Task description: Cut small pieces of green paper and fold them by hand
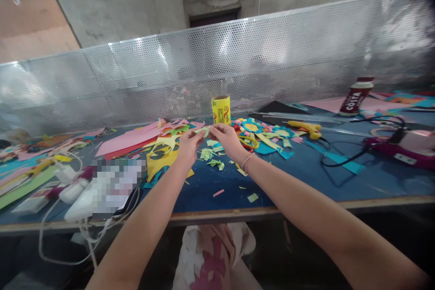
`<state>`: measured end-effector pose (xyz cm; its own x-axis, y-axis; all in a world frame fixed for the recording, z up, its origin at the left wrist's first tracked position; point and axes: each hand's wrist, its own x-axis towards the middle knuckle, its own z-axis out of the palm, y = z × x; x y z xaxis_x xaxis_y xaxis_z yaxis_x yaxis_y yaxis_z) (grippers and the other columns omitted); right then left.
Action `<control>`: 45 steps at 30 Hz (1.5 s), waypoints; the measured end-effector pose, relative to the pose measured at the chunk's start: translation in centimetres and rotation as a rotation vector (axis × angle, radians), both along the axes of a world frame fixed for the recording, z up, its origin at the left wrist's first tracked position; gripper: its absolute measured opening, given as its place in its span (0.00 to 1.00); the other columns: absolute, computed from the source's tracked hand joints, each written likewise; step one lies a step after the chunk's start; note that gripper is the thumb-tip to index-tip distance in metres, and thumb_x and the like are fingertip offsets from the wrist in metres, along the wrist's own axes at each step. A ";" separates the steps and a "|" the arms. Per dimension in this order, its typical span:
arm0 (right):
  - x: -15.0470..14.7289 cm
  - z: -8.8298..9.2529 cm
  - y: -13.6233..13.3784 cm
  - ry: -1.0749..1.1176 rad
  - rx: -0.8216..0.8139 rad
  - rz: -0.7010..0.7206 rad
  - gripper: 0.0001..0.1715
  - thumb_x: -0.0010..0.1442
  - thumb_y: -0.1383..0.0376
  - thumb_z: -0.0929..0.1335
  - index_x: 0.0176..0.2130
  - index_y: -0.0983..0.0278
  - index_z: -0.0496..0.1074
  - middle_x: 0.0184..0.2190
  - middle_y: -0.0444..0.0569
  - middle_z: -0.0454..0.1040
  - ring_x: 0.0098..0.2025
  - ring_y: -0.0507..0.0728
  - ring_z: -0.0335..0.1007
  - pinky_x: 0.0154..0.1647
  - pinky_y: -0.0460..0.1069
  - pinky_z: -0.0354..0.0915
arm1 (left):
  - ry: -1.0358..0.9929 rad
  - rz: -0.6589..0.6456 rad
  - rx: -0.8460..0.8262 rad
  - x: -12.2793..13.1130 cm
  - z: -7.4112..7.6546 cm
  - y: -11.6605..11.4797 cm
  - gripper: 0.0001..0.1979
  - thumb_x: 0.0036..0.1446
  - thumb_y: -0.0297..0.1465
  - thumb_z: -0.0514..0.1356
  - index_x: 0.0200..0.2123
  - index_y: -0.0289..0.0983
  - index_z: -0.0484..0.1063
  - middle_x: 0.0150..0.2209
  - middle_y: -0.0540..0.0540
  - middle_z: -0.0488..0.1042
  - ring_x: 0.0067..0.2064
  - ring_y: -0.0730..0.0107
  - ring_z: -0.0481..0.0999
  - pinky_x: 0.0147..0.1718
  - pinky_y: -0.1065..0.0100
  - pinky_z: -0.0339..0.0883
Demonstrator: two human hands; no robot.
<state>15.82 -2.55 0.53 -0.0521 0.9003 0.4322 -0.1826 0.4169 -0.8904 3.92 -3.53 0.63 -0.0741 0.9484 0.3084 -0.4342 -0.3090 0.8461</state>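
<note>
Over the middle of the blue table, both hands meet at a small piece of light green paper (203, 132). Its left end is pinched in the fingers of my left hand (190, 144). The fingers of my right hand (227, 139) close on its other side, partly hiding it. Just behind the hands stands a yellow printed cylinder (221, 109) with an open top. Beneath them lie folded and cut green paper scraps (215, 163). Right of my right hand is a yellow loop-shaped handle (250, 142), partly covered.
Pink paper sheets (131, 138) and yellow cut paper (162, 158) lie left. Paper flowers (252, 126), a yellow glue gun (307, 129), a brown bottle (356, 96) and black cord (343, 164) are right. A phone (127, 186) and white cables sit front left. A perforated metal panel (142, 81) stands behind.
</note>
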 end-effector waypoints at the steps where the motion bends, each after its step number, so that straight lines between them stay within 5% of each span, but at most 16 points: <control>1: 0.0 0.0 0.0 0.000 -0.001 -0.006 0.16 0.45 0.53 0.70 0.26 0.64 0.70 0.22 0.44 0.70 0.26 0.50 0.66 0.33 0.48 0.66 | 0.000 -0.004 0.000 0.0 -0.1 0.1 0.10 0.34 0.29 0.68 0.24 0.35 0.72 0.25 0.50 0.72 0.29 0.75 0.71 0.33 0.70 0.64; 17: 0.1 0.1 -0.1 0.073 -0.038 0.042 0.14 0.42 0.55 0.71 0.23 0.63 0.69 0.20 0.42 0.68 0.24 0.49 0.64 0.32 0.47 0.65 | 0.011 0.021 -0.046 0.0 -0.2 0.1 0.10 0.32 0.29 0.69 0.21 0.35 0.73 0.22 0.50 0.72 0.26 0.75 0.70 0.31 0.69 0.63; 30: 0.5 0.6 -0.4 -0.142 0.050 -0.071 0.09 0.47 0.60 0.67 0.24 0.64 0.69 0.19 0.41 0.66 0.23 0.49 0.61 0.27 0.46 0.60 | 0.056 0.029 -0.058 -0.1 -0.1 0.0 0.08 0.34 0.31 0.68 0.19 0.35 0.72 0.21 0.50 0.71 0.24 0.75 0.69 0.30 0.68 0.63; 45: 0.9 0.1 0.5 -0.142 0.055 -0.015 0.12 0.44 0.58 0.71 0.24 0.65 0.70 0.16 0.40 0.65 0.21 0.48 0.61 0.25 0.45 0.59 | 0.210 0.028 -0.055 -0.4 -0.1 0.0 0.11 0.35 0.35 0.67 0.18 0.34 0.70 0.18 0.51 0.67 0.22 0.76 0.67 0.26 0.70 0.63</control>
<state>16.69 -2.03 0.63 -0.1033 0.8764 0.4703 -0.0496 0.4677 -0.8825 3.53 -3.50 0.54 -0.0401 0.9628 0.2672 -0.2381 -0.2690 0.9332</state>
